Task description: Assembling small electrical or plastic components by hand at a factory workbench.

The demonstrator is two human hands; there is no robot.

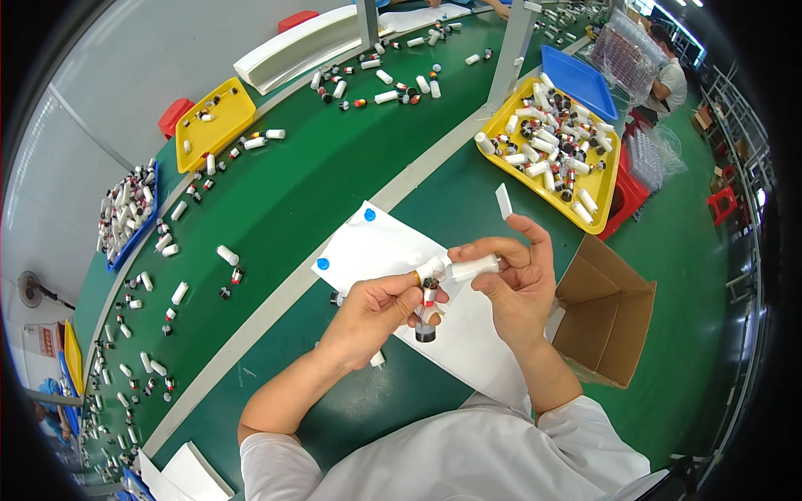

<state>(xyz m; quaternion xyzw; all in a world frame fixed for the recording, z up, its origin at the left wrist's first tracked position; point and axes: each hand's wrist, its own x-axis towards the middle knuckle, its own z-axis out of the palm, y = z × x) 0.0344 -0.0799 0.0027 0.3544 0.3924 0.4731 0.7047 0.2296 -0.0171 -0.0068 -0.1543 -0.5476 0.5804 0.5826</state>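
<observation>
My left hand (378, 311) is closed around a small assembly (429, 294) with a red band, a white section and a dark end, above a white sheet (468, 342). A white piece with a yellowish rim (430, 269) also sits at its fingertips. Between thumb and fingers, my right hand (525, 288) pinches a white cylinder (474, 267), its end close to the left hand's pieces. Whether they touch I cannot tell. A thin white strip (503, 201) shows just beyond my raised right fingers. Below my left fingers is a black round cap (425, 333).
A yellow tray (600, 219) piled with similar parts stands at the right, beside a blue tray (576, 79). An open cardboard box (614, 309) sits right of my forearm. Scattered cylinders lie along the green belt (284, 192). Another person (668, 83) sits at the far right.
</observation>
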